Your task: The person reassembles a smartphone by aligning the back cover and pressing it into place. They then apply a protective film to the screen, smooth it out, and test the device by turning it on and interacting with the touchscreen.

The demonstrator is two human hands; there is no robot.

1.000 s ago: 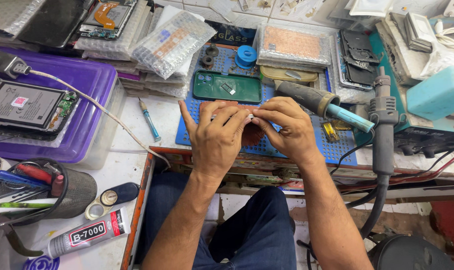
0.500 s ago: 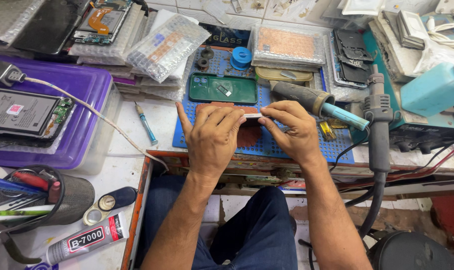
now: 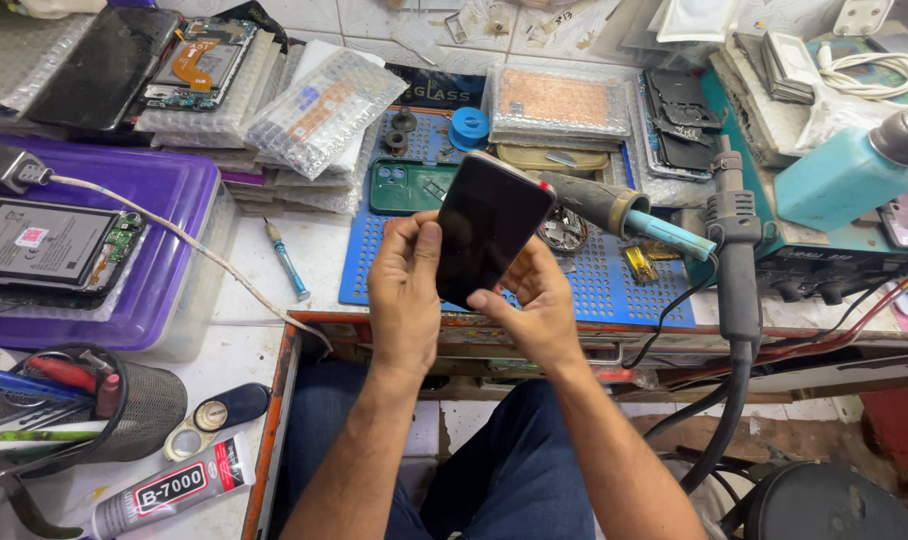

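Phone (image 3: 489, 235) is off the bench, held in both my hands above the blue mat (image 3: 594, 285) and in front of the bench edge, dark glass toward me. Its long axis runs tilted, lower end toward my lap and slightly left, upper end up and to the right toward the hot-air handle (image 3: 604, 203). My left hand (image 3: 406, 290) wraps the left long edge, thumb lying on the glass near the lower left, fingers behind the back; it is closed on the body, not spread. My right hand (image 3: 539, 300) supports the lower right corner from beneath, one fingertip pressed on the bottom edge, the rest curled behind. As a judgement: the screen side looks seated and unbroken, with no gap visible along the edges I can see, so this reads as an inspection or pressing stage rather than an opening one; whether the back is closed I cannot tell. A green case (image 3: 412, 186) lies on the mat behind the phone, unfitted. A glue tube (image 3: 174, 487) lies capped at lower left, well apart, and a small screwdriver (image 3: 288, 262) lies left of the mat.
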